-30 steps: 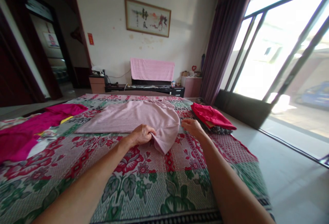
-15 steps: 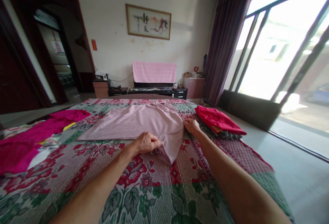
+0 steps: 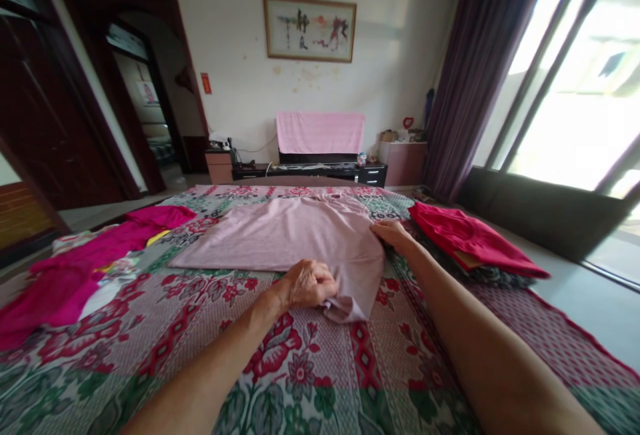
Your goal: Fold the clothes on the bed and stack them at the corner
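A pale pink shirt point(image 3: 290, 232) lies spread on the flowered bedcover point(image 3: 280, 342), its neckline toward the far side and its hem toward the left. My left hand point(image 3: 310, 283) is closed on the near sleeve, where the cloth bunches at the fingertips. On the shirt's right edge, by the shoulder, my right hand point(image 3: 393, 234) pinches the fabric between thumb and fingers. The sleeve between both hands hangs toward me and is slightly creased.
At the right edge of the bed sits a stack of folded clothes with a red garment point(image 3: 467, 238) on top. Loose magenta clothing point(image 3: 75, 275) lies in a heap at the left. Beyond the bed stands a low black cabinet point(image 3: 325, 172) against the wall.
The view has swung a little left, so everything appears farther right. My left hand has turned slightly with the sleeve in its grip; the right hand stays at the shirt's edge.
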